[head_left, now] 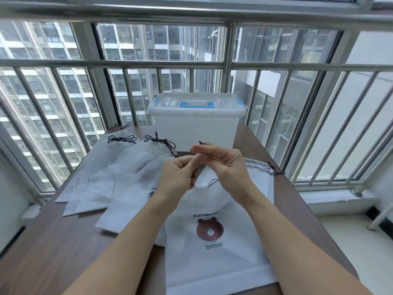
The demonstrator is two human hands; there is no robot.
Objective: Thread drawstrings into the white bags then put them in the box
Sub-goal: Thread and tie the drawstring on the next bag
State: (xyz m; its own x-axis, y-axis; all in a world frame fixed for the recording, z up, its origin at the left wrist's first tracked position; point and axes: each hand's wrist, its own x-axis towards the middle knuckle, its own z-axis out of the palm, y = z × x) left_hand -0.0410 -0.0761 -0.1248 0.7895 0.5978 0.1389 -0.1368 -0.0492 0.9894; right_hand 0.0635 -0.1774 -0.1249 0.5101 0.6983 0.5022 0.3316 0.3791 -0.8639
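Observation:
A white bag with a brown bear print (212,248) lies on the table in front of me, its top lifted between my hands. My left hand (180,175) pinches the bag's top edge. My right hand (221,158) is raised just above it and pinches a dark drawstring, whose tip (201,142) sticks out above the fingers; another piece of the cord (213,182) shows below the palm. The translucent plastic box (196,124) with a blue handle stands behind my hands, its lid on.
Several white bags with dark drawstrings (119,173) fan out on the left of the brown table (53,241). Another bag (261,173) lies to the right. A metal railing (319,67) and window run behind the table.

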